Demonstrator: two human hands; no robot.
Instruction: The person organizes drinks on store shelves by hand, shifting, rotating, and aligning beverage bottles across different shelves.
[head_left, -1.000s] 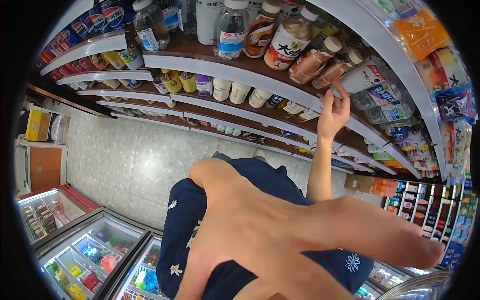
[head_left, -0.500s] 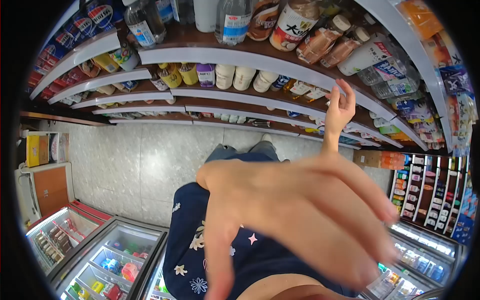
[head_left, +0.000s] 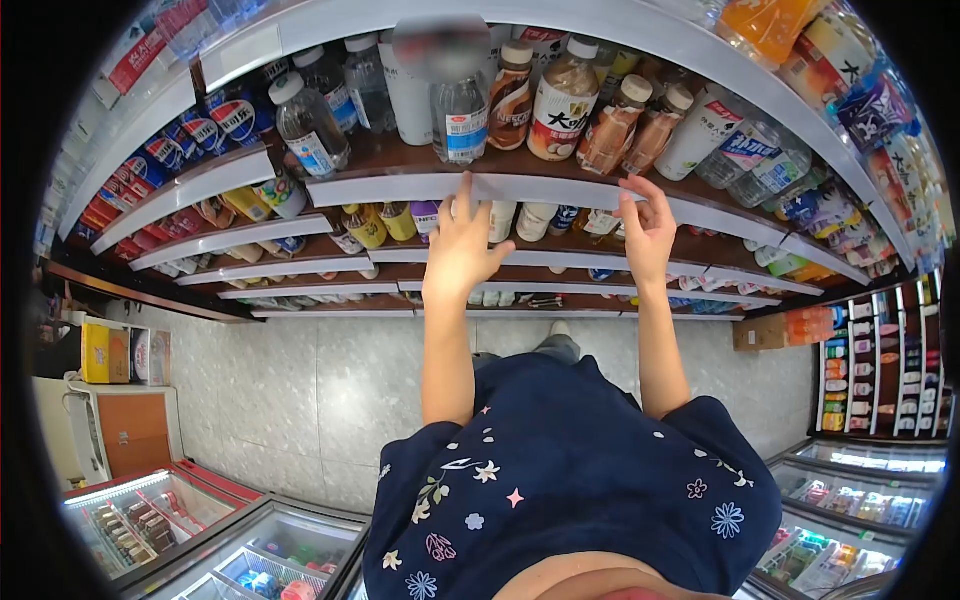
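Note:
My left hand (head_left: pixel 466 247) reaches up to the shelf's white front edge, its fingers apart and nothing in them. Its longest finger is at the edge, just below a clear bottle with a blue and white label (head_left: pixel 461 128). To the right, my right hand (head_left: pixel 650 228) is held with bent, parted fingers and holds nothing visible. Its fingertips are near the same edge, below two brown bottles (head_left: pixel 615 128). A brown Nescafé bottle (head_left: pixel 511 100) and a white coconut-drink bottle (head_left: pixel 563 105) stand on the shelf between the hands.
Pepsi cans (head_left: pixel 237 118) stand at the left of the shelf. Lower shelves hold yellow bottles (head_left: pixel 398 222) and other drinks. Behind me are glass-topped freezers (head_left: pixel 290 540). A cardboard box (head_left: pixel 760 333) sits on the floor at right. A dark blur covers one bottle's top.
My left hand has moved from close before the camera to the shelf edge. My right hand has shifted slightly left and down in view. The view has tilted, showing more of the upper shelf.

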